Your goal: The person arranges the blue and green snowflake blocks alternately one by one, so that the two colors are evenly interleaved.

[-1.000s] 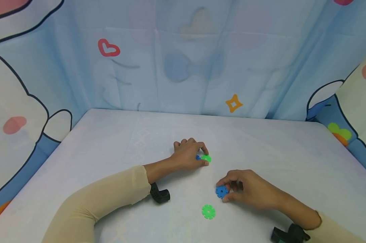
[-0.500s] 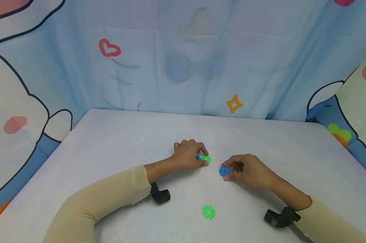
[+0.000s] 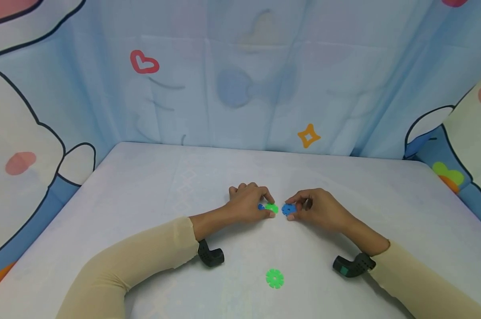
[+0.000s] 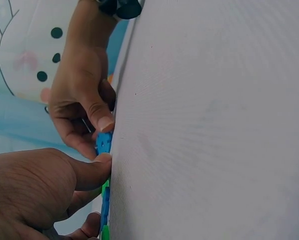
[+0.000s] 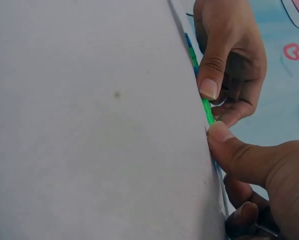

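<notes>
Near the table's middle my left hand [image 3: 248, 204] pinches a green notched disc [image 3: 271, 208] between thumb and index finger. A blue disc [image 3: 261, 207] peeks out beside it, mostly under the palm. In the left wrist view, more blue and green pieces [image 4: 105, 202] run in a row beneath that hand. My right hand [image 3: 320, 209] pinches a separate blue notched disc [image 3: 288, 209] with thumb and index finger, just right of the green one. A small gap shows between the two discs in the head view. Closer to me, a loose green notched disc [image 3: 275, 278] lies flat.
White cloth covers the table [image 3: 164, 177]. Behind it hangs a light blue curtain [image 3: 240, 88] with cartoon prints, which also runs along both sides. Each wrist wears a black camera mount, one at the left cuff [image 3: 210, 254] and another at the right cuff [image 3: 353, 265].
My right hand has carried the blue disc away from me, then leftward, up beside the green disc. My left hand has stayed in place, and the loose green disc has not moved.
</notes>
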Available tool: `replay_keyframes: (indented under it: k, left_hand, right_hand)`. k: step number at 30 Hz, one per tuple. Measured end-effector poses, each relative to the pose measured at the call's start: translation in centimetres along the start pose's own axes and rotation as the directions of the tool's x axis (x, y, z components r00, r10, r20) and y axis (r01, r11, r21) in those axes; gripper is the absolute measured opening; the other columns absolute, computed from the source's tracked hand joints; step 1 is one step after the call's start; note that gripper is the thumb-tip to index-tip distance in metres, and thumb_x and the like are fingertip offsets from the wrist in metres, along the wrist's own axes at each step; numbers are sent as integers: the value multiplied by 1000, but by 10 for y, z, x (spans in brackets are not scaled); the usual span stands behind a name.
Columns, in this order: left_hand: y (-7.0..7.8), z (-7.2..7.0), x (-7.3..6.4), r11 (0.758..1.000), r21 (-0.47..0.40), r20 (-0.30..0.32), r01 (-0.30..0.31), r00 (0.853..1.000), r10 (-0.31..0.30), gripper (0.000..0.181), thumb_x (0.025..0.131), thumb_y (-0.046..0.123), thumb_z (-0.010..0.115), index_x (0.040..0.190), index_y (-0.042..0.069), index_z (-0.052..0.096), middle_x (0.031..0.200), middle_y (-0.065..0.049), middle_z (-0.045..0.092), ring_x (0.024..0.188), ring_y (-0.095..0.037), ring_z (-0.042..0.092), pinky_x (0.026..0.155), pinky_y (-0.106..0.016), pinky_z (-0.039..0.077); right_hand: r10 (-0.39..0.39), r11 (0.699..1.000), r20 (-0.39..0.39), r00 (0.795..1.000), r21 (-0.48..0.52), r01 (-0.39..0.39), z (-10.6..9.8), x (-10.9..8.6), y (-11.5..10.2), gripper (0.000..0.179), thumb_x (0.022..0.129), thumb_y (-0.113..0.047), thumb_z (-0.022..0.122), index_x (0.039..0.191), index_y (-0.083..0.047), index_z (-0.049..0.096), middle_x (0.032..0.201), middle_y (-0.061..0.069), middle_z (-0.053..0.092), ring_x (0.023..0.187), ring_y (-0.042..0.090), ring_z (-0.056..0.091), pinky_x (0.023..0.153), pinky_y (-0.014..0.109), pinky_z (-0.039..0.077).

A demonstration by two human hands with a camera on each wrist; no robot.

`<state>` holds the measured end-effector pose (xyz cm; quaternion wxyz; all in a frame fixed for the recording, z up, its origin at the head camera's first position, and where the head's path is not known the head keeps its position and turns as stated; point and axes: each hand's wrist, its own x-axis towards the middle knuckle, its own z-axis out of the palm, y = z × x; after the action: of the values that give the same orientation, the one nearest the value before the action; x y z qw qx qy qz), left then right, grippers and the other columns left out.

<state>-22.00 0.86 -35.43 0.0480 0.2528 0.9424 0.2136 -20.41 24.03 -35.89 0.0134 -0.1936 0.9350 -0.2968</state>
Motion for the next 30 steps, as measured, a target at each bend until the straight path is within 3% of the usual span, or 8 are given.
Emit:
replay_keyframes:
  k: [30]
  left_hand:
    - [1,-1,0,1000,8,7,-8,1000,8,32,86,44,73,114,27,70,109,2,59,102,-18,50,88,-44,30]
  right_hand:
    - [45,997,70,997,56,-49,1,11,-1,32,79,-31,83,106,-14,76,75,-2,60,66,12,51,56,23,41]
